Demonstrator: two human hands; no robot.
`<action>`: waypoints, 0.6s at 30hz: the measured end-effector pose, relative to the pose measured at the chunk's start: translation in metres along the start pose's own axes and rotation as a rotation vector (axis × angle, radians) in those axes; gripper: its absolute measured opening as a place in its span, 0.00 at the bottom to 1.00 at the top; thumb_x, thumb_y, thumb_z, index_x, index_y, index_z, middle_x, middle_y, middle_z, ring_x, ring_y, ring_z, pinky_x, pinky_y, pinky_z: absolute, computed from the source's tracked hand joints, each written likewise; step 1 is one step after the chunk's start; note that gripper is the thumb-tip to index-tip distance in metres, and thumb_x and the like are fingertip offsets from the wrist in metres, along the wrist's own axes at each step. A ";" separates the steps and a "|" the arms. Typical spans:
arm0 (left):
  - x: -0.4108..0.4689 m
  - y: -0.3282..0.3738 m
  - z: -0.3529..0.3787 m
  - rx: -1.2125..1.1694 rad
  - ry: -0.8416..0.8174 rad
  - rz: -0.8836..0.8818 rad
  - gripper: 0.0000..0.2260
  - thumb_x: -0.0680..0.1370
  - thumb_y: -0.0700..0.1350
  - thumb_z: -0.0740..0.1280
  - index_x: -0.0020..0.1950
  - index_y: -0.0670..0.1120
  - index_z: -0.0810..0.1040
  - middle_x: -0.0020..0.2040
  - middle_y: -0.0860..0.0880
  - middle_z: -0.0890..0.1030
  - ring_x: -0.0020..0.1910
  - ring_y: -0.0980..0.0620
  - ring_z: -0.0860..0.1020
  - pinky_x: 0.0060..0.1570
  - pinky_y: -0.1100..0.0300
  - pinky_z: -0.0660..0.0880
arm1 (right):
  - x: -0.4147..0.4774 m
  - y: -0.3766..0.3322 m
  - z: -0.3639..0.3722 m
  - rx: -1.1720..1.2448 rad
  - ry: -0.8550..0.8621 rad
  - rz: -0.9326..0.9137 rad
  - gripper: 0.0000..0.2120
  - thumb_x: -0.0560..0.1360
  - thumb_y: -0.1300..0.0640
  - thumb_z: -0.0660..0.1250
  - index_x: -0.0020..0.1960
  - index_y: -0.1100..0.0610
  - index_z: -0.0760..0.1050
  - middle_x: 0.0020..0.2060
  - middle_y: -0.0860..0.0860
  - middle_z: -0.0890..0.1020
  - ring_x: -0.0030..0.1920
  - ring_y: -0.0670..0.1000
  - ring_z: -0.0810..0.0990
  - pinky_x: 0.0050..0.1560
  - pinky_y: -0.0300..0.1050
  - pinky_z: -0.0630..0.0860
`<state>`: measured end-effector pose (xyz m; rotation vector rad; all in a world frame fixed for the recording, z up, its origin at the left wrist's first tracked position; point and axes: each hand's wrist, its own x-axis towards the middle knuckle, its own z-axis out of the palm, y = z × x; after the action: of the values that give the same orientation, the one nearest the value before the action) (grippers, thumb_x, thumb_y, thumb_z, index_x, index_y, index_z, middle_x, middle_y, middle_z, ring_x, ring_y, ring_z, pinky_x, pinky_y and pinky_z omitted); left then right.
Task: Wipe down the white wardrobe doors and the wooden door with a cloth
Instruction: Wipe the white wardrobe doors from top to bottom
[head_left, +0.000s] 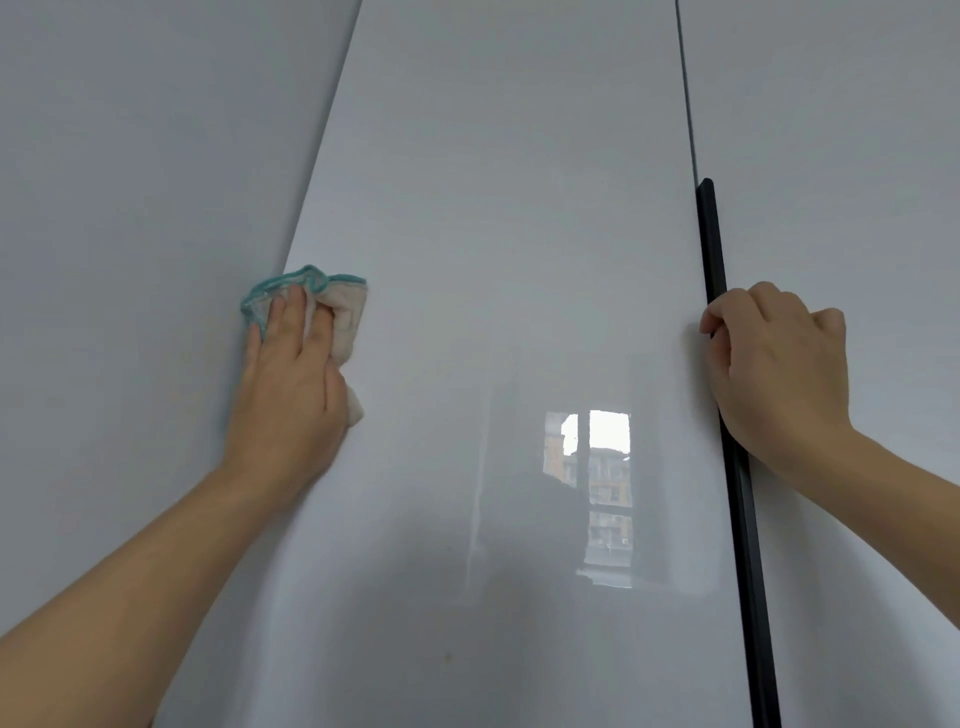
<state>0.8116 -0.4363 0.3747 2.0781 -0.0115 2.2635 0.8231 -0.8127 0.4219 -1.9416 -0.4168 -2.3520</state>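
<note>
**A:** How is the left grip (291, 395) seen?

**B:** It is laid flat, with the fingers straight and close together. A cloth (345, 312) is pressed beneath them against the middle wardrobe door (493, 208). Nothing is curled round the cloth; it is pinned by palm and fingers.

**A:** And how is the cloth itself described?

**B:** It is pale and crumpled, with a teal stitched border. It is bunched above the fingertips and to their right, and a small corner shows beside the thumb. It is placed at the door's left edge, where a left panel (130, 182) begins on the outer side of that grip.

**A:** What is shown of the right grip (779, 374)?

**B:** It is clamped on a black handle strip (712, 244). The fingers are curled round the strip at the door's right edge, and the knuckles are turned toward the camera. The strip is seen rising above that grip and running well below it.

**A:** What is found between the two grips?

**B:** The glossy white face of the door is spread there. A bright window reflection (597, 493) is mirrored in it, below the right grip and to its left. Past the strip, on the outer side of the right grip, a right door (857, 156) is seen. Both forearms are bare.
</note>
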 end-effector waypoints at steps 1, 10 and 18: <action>0.001 -0.001 0.000 -0.003 0.010 -0.022 0.26 0.76 0.40 0.48 0.73 0.34 0.64 0.75 0.33 0.61 0.75 0.36 0.58 0.75 0.41 0.52 | 0.000 0.000 0.000 0.015 0.002 0.013 0.12 0.75 0.61 0.50 0.48 0.58 0.73 0.40 0.53 0.75 0.40 0.57 0.71 0.45 0.46 0.55; -0.011 0.028 0.009 -0.121 0.048 -0.076 0.28 0.74 0.40 0.47 0.74 0.36 0.64 0.74 0.37 0.64 0.74 0.37 0.62 0.70 0.38 0.61 | -0.003 -0.013 -0.003 0.240 -0.040 0.165 0.06 0.78 0.63 0.54 0.48 0.55 0.68 0.32 0.46 0.73 0.32 0.46 0.66 0.44 0.45 0.61; -0.038 0.111 0.014 -0.218 0.077 0.129 0.28 0.72 0.39 0.53 0.73 0.35 0.67 0.74 0.37 0.66 0.73 0.41 0.59 0.70 0.38 0.62 | -0.003 -0.010 0.000 0.294 -0.043 0.140 0.05 0.77 0.62 0.57 0.50 0.55 0.70 0.31 0.45 0.72 0.34 0.56 0.73 0.36 0.50 0.69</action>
<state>0.8224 -0.5499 0.3424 1.9298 -0.3809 2.2919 0.8216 -0.8032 0.4177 -1.8237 -0.5733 -2.0354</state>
